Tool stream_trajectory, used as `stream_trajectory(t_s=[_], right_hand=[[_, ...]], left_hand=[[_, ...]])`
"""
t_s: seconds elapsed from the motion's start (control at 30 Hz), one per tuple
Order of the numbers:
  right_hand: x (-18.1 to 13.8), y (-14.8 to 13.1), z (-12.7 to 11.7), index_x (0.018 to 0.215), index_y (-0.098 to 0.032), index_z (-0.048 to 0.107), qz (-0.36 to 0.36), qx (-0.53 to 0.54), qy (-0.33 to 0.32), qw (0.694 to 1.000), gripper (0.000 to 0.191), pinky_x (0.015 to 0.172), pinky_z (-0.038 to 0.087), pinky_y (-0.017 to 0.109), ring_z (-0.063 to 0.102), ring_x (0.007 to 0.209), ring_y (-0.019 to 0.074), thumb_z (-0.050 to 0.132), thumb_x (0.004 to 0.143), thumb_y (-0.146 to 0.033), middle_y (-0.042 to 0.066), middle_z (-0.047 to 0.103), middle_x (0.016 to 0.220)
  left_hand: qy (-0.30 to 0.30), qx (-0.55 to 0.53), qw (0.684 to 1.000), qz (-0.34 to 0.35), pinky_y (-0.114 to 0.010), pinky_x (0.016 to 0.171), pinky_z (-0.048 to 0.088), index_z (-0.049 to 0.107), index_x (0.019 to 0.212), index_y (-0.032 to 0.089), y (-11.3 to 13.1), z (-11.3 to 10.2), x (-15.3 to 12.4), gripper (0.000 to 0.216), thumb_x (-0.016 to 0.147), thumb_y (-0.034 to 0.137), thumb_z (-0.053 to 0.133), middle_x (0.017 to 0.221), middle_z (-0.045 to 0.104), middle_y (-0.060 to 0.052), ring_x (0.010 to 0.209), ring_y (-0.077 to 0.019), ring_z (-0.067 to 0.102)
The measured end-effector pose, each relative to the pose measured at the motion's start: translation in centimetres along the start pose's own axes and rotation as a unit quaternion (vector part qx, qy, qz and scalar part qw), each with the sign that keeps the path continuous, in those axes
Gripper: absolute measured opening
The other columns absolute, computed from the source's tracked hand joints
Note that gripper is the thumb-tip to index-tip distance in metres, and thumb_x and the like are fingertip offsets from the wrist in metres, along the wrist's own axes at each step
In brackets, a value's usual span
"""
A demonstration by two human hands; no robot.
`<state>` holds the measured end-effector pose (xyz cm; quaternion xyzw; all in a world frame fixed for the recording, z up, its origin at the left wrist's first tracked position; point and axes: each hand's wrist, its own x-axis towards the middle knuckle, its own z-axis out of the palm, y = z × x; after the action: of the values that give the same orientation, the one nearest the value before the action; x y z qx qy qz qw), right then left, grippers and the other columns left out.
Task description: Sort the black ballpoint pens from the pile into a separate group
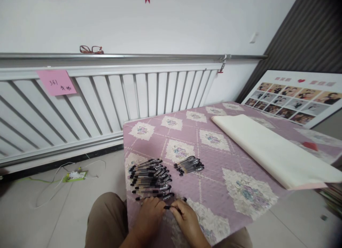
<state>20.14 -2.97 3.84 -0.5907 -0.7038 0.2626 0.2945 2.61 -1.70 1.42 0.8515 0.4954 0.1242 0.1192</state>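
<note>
Both of my hands rest together at the near edge of a table covered with a purple flowered cloth (213,159). My left hand (150,213) and my right hand (185,216) pinch the two ends of a black pen (167,207) between them, fingers curled. Just beyond my hands lies a large pile of black pens (149,178). A smaller bunch of black pens (189,165) lies further right on the cloth, apart from the pile.
A thick stack of cream paper (272,150) lies across the table's right side. A framed photo collage (296,98) leans at the back right. A white radiator (107,98) with a pink note (56,82) lines the wall, with red glasses (91,49) on top.
</note>
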Motion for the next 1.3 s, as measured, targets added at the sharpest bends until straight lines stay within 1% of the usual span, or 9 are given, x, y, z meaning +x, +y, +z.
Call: stream_trajectory(t_s=[0.27,0.43,0.6,0.7,0.83,0.9,1.07,1.2,1.3], right_hand=[[-0.1,0.3,-0.4,0.087,-0.022,0.059,0.036,0.034,-0.002,0.999,0.011,0.067,0.045,0.027,0.059,0.072,0.0179,0.052,0.081,-0.027,0.001,0.063,0.077],[0.1,0.2,0.1,0.071,-0.023,0.057,-0.004,-0.015,0.0,1.0,0.031,0.068,0.044,0.03,0.06,0.074,0.0192,0.038,0.092,-0.036,0.002,0.064,0.075],[0.0,0.1,-0.2,0.072,-0.022,0.056,0.008,0.003,-0.018,1.0,0.022,0.069,0.044,0.028,0.06,0.075,0.0186,0.043,0.088,-0.03,0.002,0.063,0.076],[0.0,-0.1,-0.6,0.08,-0.022,0.058,0.039,0.032,-0.031,0.998,0.008,0.069,0.045,0.027,0.059,0.074,0.0177,0.05,0.08,-0.023,0.0,0.062,0.076],[0.1,-0.2,-0.7,0.095,-0.023,0.058,0.066,0.048,-0.032,0.996,0.018,0.069,0.045,0.027,0.06,0.073,0.0176,0.055,0.078,-0.024,-0.001,0.063,0.078],[0.2,-0.3,-0.6,0.087,-0.023,0.059,0.047,0.034,-0.031,0.998,0.012,0.071,0.044,0.028,0.06,0.076,0.0186,0.05,0.084,-0.03,0.001,0.065,0.08],[0.2,-0.1,-0.3,0.073,-0.022,0.058,0.021,0.019,-0.026,0.999,0.023,0.071,0.043,0.029,0.06,0.076,0.0191,0.043,0.088,-0.032,0.002,0.065,0.078],[0.1,0.0,-0.5,0.083,-0.022,0.059,0.059,0.045,-0.035,0.997,0.009,0.069,0.043,0.027,0.059,0.073,0.0181,0.052,0.079,-0.025,0.0,0.062,0.075],[0.2,-0.1,-0.5,0.091,-0.022,0.06,0.077,0.054,-0.038,0.995,0.016,0.07,0.043,0.028,0.059,0.074,0.0185,0.055,0.078,-0.027,0.0,0.063,0.077]], left_hand=[[0.017,0.0,1.0,-0.021,-0.034,0.078,0.038,0.061,0.097,0.025,-0.2,0.3,0.1,0.012,0.09,0.017,0.054,0.093,0.063,0.001,0.089,-0.0195,0.055],[0.037,-0.011,0.999,-0.007,-0.034,0.078,0.038,0.061,0.096,0.024,-0.2,0.1,-0.1,0.011,0.091,0.018,0.053,0.093,0.063,0.0,0.088,-0.0196,0.054],[0.023,-0.027,0.999,-0.007,-0.034,0.078,0.037,0.06,0.095,0.024,0.0,-0.4,-0.2,0.01,0.091,0.019,0.052,0.093,0.062,0.001,0.089,-0.0192,0.053],[0.016,-0.034,0.999,-0.015,-0.034,0.08,0.037,0.06,0.096,0.024,0.0,-0.4,-0.1,0.012,0.091,0.018,0.051,0.094,0.062,0.001,0.091,-0.0196,0.053],[0.024,-0.032,0.999,-0.025,-0.035,0.081,0.038,0.061,0.098,0.024,0.0,-0.3,-0.1,0.014,0.09,0.016,0.052,0.095,0.063,0.0,0.091,-0.0201,0.054],[0.027,-0.032,0.999,-0.023,-0.036,0.082,0.038,0.061,0.097,0.024,0.0,-0.3,-0.1,0.014,0.09,0.016,0.052,0.095,0.063,0.0,0.091,-0.0201,0.054],[0.022,-0.021,0.999,-0.016,-0.035,0.081,0.038,0.061,0.098,0.024,0.0,-0.4,-0.1,0.014,0.091,0.017,0.051,0.094,0.062,0.0,0.09,-0.0193,0.054],[0.014,-0.024,0.999,-0.019,-0.035,0.081,0.039,0.061,0.098,0.023,0.1,-0.7,0.0,0.014,0.09,0.017,0.052,0.093,0.063,-0.001,0.091,-0.0201,0.054],[0.019,-0.031,0.999,-0.023,-0.036,0.082,0.039,0.061,0.098,0.023,0.2,-0.8,-0.1,0.015,0.089,0.015,0.052,0.094,0.063,-0.001,0.092,-0.0205,0.054]])
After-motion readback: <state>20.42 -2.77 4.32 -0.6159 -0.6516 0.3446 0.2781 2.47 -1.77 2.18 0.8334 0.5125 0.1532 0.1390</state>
